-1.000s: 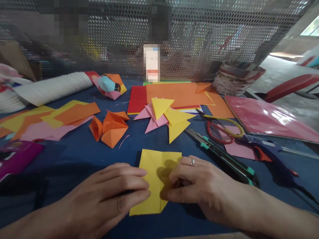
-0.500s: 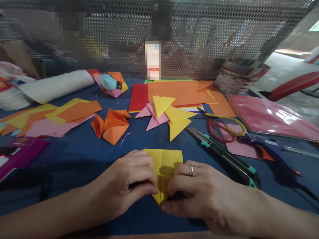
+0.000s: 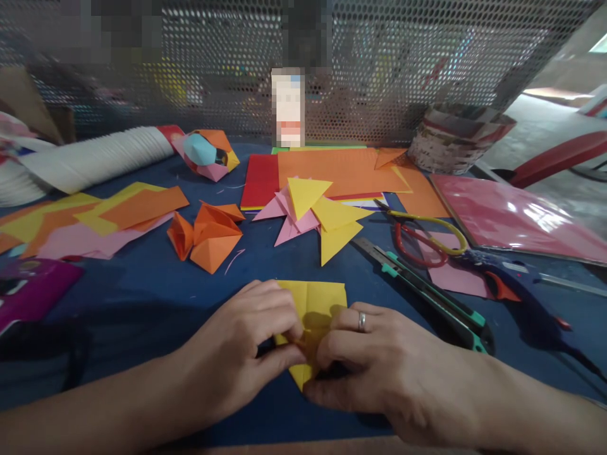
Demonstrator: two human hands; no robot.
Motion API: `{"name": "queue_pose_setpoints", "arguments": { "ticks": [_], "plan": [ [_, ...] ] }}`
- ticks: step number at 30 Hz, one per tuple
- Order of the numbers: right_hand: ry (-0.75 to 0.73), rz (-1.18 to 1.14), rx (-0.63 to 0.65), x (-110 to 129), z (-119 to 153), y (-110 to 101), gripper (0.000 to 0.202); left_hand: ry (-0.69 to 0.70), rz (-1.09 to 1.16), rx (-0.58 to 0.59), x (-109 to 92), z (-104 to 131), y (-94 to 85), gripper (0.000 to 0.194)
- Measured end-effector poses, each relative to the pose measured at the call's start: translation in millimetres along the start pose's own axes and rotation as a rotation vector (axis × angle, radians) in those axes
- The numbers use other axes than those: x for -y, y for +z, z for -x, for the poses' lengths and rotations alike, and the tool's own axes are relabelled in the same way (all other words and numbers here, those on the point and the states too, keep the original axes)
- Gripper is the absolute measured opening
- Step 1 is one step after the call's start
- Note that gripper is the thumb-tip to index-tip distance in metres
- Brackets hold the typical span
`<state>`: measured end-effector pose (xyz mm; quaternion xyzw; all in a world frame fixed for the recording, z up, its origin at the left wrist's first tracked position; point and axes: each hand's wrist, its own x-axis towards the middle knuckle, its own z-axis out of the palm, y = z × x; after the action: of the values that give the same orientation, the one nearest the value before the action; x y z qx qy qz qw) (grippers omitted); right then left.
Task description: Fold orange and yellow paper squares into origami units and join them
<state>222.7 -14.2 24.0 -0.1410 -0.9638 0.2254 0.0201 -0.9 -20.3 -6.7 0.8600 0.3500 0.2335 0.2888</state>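
On the blue tabletop [image 3: 142, 284], left to right: paper pieces [image 3: 142, 212], overlapping; orange folded paper [image 3: 215, 249]; left hand [image 3: 256, 341], narrow pinch, thumb and fingers closed on the left side of the yellow paper [image 3: 327, 297]; that paper, centre front, between both hands, creased down its middle, its near end pointed; right hand [image 3: 389, 354], ringed, curled, narrow grip at its right side and near point; utility knife [image 3: 429, 292], blade showing, just beyond the right hand.

Risks, as judged: a crooked crease, should the left pinch drag the flap past the middle line; a crumpled point, should the right thumb press unevenly; a nick, should the right hand stray onto the blade.

Changes since the earliest frame: left hand, then flat, now curled and further inward; near left corner, then square, now turned in.
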Motion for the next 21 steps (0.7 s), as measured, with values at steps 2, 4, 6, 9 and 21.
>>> {"name": "queue_pose_setpoints", "arguments": {
  "ticks": [2,4,6,9,21],
  "plan": [
    [0.002,-0.007,0.005,-0.3,0.4,0.1,0.026,-0.017,-0.003,-0.013,0.2,-0.1,1.0,0.014],
    [-0.003,-0.039,-0.009,-1.2,1.1,0.4,0.027,-0.031,-0.009,-0.009,0.6,-0.6,1.6,0.014],
    [-0.004,-0.082,-0.042,-2.4,1.9,1.3,0.03,-0.035,-0.01,-0.004,0.7,-1.3,1.7,0.014],
    [0.007,-0.089,-0.071,-3.6,1.6,3.2,0.039,-0.047,-0.002,-0.003,0.0,-1.4,1.8,0.015],
    [0.02,0.004,0.016,1.6,-1.3,6.9,0.036,-0.109,-0.087,-0.023,-1.5,2.3,2.8,0.017]
  ]
}}
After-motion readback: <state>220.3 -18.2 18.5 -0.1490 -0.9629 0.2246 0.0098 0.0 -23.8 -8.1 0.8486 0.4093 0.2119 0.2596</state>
